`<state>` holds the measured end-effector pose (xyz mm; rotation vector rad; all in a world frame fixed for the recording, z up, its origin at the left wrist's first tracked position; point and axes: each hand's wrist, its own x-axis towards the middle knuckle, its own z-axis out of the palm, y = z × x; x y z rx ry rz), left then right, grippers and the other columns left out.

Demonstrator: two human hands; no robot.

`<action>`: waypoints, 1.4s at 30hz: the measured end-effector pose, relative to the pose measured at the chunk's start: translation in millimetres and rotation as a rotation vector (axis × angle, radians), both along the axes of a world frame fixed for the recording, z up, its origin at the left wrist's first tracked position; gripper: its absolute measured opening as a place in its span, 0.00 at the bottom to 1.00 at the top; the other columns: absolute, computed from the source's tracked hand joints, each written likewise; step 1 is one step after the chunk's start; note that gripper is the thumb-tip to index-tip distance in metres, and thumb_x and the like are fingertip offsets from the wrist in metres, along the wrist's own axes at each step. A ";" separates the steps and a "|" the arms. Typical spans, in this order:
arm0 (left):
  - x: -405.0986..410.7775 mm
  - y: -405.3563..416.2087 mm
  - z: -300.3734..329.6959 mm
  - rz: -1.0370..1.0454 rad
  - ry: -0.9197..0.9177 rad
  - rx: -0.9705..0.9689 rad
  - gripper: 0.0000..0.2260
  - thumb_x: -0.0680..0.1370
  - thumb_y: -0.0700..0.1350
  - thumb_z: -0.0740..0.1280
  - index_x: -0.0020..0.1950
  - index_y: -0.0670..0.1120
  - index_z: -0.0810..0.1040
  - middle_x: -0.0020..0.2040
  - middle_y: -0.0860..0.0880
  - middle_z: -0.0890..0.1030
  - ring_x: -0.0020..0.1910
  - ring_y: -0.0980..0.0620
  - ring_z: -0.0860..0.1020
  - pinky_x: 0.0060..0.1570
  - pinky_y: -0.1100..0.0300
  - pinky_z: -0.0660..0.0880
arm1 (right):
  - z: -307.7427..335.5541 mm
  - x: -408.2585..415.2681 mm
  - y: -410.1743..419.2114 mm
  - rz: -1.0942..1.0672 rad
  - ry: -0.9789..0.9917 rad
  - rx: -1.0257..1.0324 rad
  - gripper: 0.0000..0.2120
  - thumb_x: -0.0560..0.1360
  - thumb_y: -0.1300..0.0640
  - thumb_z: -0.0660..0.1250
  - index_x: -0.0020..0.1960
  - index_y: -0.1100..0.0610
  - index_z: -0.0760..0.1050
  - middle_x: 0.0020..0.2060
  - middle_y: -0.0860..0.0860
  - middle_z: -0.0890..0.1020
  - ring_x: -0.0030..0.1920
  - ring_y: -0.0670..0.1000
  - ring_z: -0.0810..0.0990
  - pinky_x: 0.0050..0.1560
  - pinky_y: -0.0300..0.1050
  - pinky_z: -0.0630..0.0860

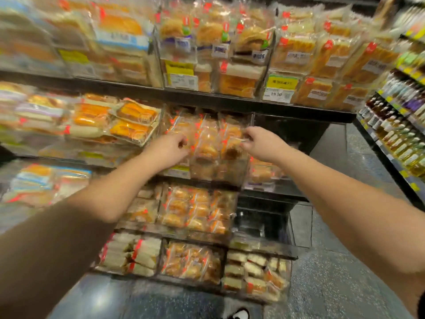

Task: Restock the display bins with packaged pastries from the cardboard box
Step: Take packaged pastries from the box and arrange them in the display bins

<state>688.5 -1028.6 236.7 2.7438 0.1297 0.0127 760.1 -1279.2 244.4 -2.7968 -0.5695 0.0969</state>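
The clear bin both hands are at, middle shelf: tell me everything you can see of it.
The clear bin looks like transparent plastic, sitting on the dark middle shelf, tilted forward. It is packed full with small clear-wrapped golden pastries with orange-red markings, standing in rows. The left hand and right hand are at its front top with fingers curled among the packs; the blur hides exactly what each grip holds. A yellow price tag sits at its lower left. The compartment to its right looks dark.

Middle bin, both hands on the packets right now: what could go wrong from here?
1. The middle bin looks heaped with pastry packets; those at the front could slide out once the left hand and right hand let go.
2. Pinching the thin wrappers may tear them or crush the pastries.
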 end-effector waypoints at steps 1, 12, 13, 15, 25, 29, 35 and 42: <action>-20.7 23.6 -4.7 0.040 0.012 -0.003 0.13 0.80 0.49 0.66 0.62 0.46 0.78 0.59 0.44 0.81 0.57 0.43 0.78 0.52 0.55 0.73 | -2.7 -16.9 22.6 0.018 0.008 0.024 0.21 0.80 0.50 0.64 0.69 0.57 0.72 0.64 0.56 0.77 0.64 0.57 0.76 0.61 0.47 0.71; -290.3 265.4 -60.2 0.450 0.117 -0.143 0.11 0.81 0.45 0.63 0.61 0.42 0.78 0.57 0.42 0.80 0.56 0.41 0.78 0.50 0.55 0.72 | -61.7 -194.0 305.2 0.427 0.141 -0.027 0.20 0.80 0.51 0.64 0.69 0.59 0.73 0.65 0.59 0.77 0.64 0.58 0.75 0.61 0.46 0.70; -314.1 283.2 -66.3 0.478 0.111 -0.163 0.11 0.80 0.44 0.64 0.58 0.41 0.79 0.56 0.41 0.80 0.57 0.41 0.78 0.51 0.54 0.71 | -66.8 -208.4 329.9 0.474 0.147 -0.035 0.20 0.80 0.52 0.64 0.69 0.59 0.73 0.65 0.59 0.77 0.65 0.59 0.75 0.63 0.47 0.70; -356.4 318.0 -83.8 0.551 0.112 -0.218 0.14 0.77 0.51 0.63 0.49 0.41 0.79 0.51 0.39 0.81 0.55 0.39 0.79 0.52 0.49 0.73 | -76.2 -236.6 377.1 0.561 0.180 -0.043 0.18 0.80 0.53 0.64 0.67 0.61 0.74 0.64 0.60 0.78 0.65 0.60 0.75 0.63 0.48 0.71; -488.3 431.5 -114.0 0.958 0.143 -0.309 0.06 0.82 0.49 0.62 0.48 0.48 0.73 0.40 0.44 0.74 0.37 0.48 0.71 0.36 0.56 0.67 | -120.9 -340.5 572.5 0.891 0.321 -0.083 0.14 0.80 0.53 0.63 0.61 0.59 0.76 0.57 0.56 0.78 0.57 0.58 0.77 0.50 0.45 0.70; -511.7 500.4 -112.1 1.046 0.098 -0.276 0.06 0.82 0.47 0.62 0.55 0.48 0.77 0.47 0.48 0.80 0.39 0.51 0.76 0.40 0.55 0.73 | -132.0 -363.3 662.1 0.954 0.399 -0.098 0.15 0.82 0.51 0.62 0.65 0.56 0.72 0.59 0.54 0.77 0.56 0.57 0.78 0.50 0.47 0.72; -527.9 630.9 -108.5 1.139 0.092 -0.244 0.07 0.80 0.49 0.62 0.56 0.50 0.77 0.47 0.52 0.81 0.41 0.54 0.80 0.37 0.56 0.79 | -137.5 -376.6 803.3 1.015 0.435 -0.078 0.21 0.81 0.48 0.61 0.72 0.55 0.70 0.69 0.54 0.73 0.61 0.55 0.77 0.59 0.47 0.75; -539.9 766.6 -118.8 1.255 0.130 -0.194 0.05 0.81 0.47 0.62 0.54 0.49 0.76 0.45 0.51 0.80 0.39 0.54 0.78 0.32 0.59 0.71 | -134.4 -366.9 940.7 1.045 0.417 -0.116 0.20 0.82 0.51 0.63 0.71 0.57 0.69 0.68 0.56 0.73 0.51 0.53 0.77 0.46 0.41 0.68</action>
